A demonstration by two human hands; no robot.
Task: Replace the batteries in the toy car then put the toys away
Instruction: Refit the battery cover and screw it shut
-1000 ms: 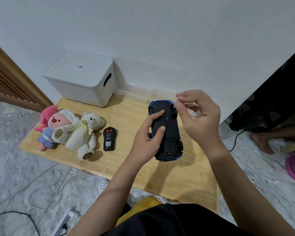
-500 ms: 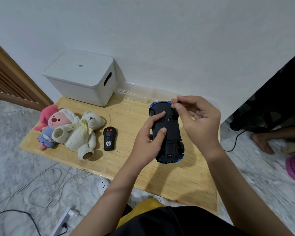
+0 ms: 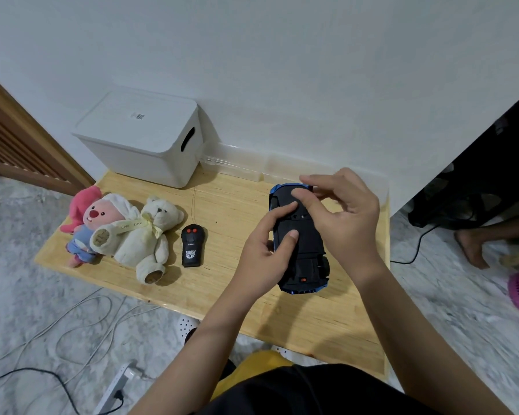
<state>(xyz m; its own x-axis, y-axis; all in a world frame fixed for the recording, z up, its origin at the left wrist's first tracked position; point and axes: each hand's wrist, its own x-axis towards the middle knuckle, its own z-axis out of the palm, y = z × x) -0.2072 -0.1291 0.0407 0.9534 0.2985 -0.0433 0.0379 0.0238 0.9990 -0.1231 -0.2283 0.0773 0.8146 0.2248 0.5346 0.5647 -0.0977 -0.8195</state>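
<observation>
A blue toy car (image 3: 304,256) is held upside down above the wooden board (image 3: 228,205), its black underside facing me. My left hand (image 3: 267,253) grips its left side, thumb and forefinger on the underside. My right hand (image 3: 342,217) reaches over the car's far end, with its thumb pressing on the underside near the front wheels and its fingers curled by the far edge. A black remote (image 3: 191,245) with red buttons lies on the board to the left. No batteries are visible.
A cream teddy bear (image 3: 146,235) and a pink plush doll (image 3: 93,223) lie at the board's left end. A lidded white storage box (image 3: 144,136) stands at the back left against the wall. Cables and a power strip (image 3: 114,387) lie on the floor. Another person's foot (image 3: 471,247) is at the right.
My right hand has come down from above the car's far end onto its underside, the thumb now pressing there. The left hand has kept its grip on the car.
</observation>
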